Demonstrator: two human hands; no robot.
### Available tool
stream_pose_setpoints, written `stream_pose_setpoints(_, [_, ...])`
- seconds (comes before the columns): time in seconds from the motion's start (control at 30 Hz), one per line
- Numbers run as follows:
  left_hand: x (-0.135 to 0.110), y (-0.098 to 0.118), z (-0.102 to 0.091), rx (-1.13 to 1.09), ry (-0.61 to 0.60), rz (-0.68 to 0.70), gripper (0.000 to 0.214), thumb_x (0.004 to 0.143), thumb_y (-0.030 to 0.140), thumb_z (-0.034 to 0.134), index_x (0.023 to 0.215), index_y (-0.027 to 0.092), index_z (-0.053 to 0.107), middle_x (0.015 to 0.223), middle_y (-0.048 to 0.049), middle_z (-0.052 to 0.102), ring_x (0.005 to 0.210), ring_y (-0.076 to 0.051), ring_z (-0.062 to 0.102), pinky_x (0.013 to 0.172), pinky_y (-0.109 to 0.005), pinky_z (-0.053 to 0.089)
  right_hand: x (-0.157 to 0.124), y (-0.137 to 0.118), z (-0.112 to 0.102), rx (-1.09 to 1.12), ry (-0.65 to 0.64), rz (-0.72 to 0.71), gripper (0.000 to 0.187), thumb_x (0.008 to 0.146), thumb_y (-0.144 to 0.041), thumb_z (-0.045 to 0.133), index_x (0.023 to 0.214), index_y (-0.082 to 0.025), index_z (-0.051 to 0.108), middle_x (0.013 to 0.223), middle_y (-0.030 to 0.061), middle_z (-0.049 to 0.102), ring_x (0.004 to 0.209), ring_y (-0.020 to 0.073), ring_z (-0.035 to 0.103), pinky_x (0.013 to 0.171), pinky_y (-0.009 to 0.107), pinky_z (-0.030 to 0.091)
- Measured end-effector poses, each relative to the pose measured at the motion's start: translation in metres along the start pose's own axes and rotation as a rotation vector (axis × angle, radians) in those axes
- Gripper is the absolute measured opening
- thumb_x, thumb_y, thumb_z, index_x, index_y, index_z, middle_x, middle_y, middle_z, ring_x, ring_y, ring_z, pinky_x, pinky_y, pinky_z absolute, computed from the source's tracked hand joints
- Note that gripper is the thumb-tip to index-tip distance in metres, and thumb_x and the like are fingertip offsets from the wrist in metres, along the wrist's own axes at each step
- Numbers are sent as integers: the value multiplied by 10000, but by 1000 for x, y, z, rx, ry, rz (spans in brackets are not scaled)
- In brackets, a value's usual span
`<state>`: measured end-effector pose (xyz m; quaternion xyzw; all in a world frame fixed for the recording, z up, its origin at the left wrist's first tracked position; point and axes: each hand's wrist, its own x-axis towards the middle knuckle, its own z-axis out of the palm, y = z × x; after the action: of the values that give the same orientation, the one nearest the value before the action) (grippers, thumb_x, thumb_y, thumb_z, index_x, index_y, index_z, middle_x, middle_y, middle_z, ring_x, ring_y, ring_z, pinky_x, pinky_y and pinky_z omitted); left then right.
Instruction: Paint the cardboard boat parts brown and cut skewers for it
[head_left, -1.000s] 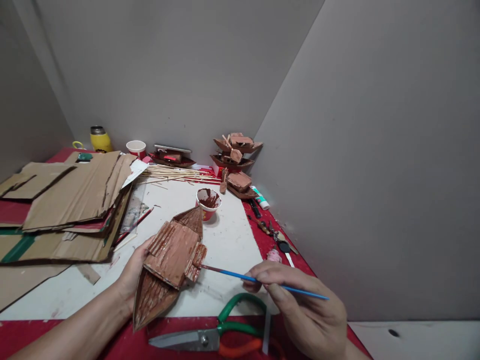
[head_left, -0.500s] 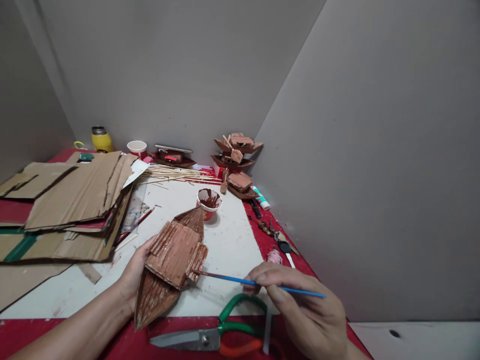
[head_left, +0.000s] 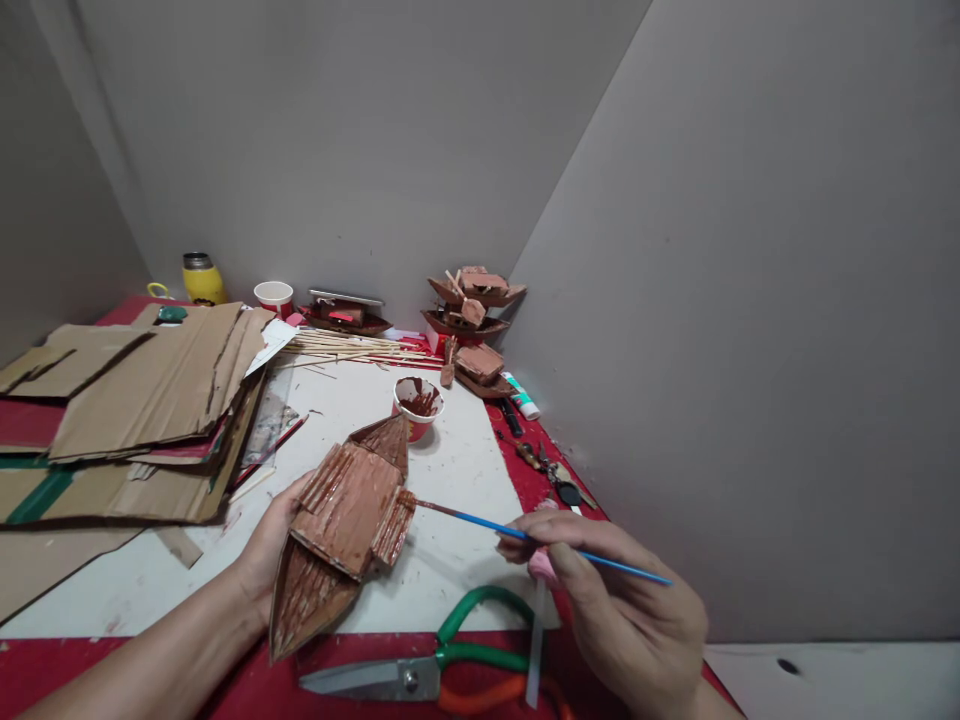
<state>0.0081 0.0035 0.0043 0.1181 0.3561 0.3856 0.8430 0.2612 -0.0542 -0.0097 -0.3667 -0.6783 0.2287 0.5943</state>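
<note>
A brown model boat (head_left: 352,510) with a flat roof and ribbed side strips is tilted above the white board. My left hand (head_left: 274,545) grips it from the left side, its fingers mostly hidden beneath the hull. Between the thumb and fingers of my right hand (head_left: 622,610) is a thin blue paintbrush (head_left: 495,526). The brush's bristles touch the far end of the boat's right side strip, which shines as if wet. Behind the boat stands a paper cup (head_left: 418,405) smeared inside with brown paint.
Scissors (head_left: 420,675) with green and orange handles lie at the front. Cardboard sheets (head_left: 150,400) are stacked at left. Thin wooden sticks (head_left: 352,347), more model boats (head_left: 480,290), a yellow bottle (head_left: 202,280) and keys (head_left: 562,478) sit towards the back and right.
The brush tip has slid from the near part of the side strip up to its far end. My right hand has shifted slightly right; the boat has stayed in place.
</note>
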Motion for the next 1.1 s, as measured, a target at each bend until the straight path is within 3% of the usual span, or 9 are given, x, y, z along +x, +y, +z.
stream_pose_setpoints(0.1, [0,0,0,19,79,34,361,940,258,468,816,91,762,644,-118,770,537,-229,712,549,-308,574,0,0,1,-60,5,-3,253,956,-97,616,1114,-248,745,925,56,784,742,184,762,677,298,653])
stream_pose_setpoints(0.27, [0,1,1,-28,-80,-31,361,924,276,490,925,47,768,829,-177,808,650,-250,752,605,-318,591,-2,-4,0,41,-129,-32,302,975,-81,570,1167,-258,722,917,68,773,791,206,755,687,344,646])
stream_pose_setpoints(0.4, [2,1,-2,-27,-91,-43,356,911,279,504,941,43,769,796,-177,804,654,-263,754,627,-336,599,-1,-7,1,32,-130,-74,274,987,-133,583,1177,-268,727,932,72,789,799,213,762,705,364,650])
stream_pose_setpoints(0.63, [0,-2,-4,29,68,-1,340,939,276,495,865,78,761,693,-133,787,563,-228,728,561,-301,580,2,1,-1,-79,2,12,261,966,-92,607,1114,-265,734,903,10,788,739,140,762,680,228,630])
stream_pose_setpoints(0.73, [-1,-1,-1,25,95,-12,315,932,264,503,846,95,755,695,-118,789,567,-220,728,568,-294,579,2,2,-1,-83,6,0,268,953,-84,620,1118,-262,735,906,18,788,741,151,763,680,240,632])
stream_pose_setpoints(0.9, [0,1,0,8,-54,-32,361,913,289,507,959,43,767,849,-182,812,653,-258,758,653,-342,605,2,-6,0,10,-120,-77,317,965,-73,578,1176,-261,722,916,62,784,788,211,762,680,344,641])
stream_pose_setpoints(1.1, [1,1,-1,-26,-105,-41,350,915,286,523,892,47,778,698,-147,785,610,-247,740,601,-315,591,3,-9,0,-37,-128,-114,281,974,-116,590,1165,-265,732,891,69,795,778,220,771,690,358,647])
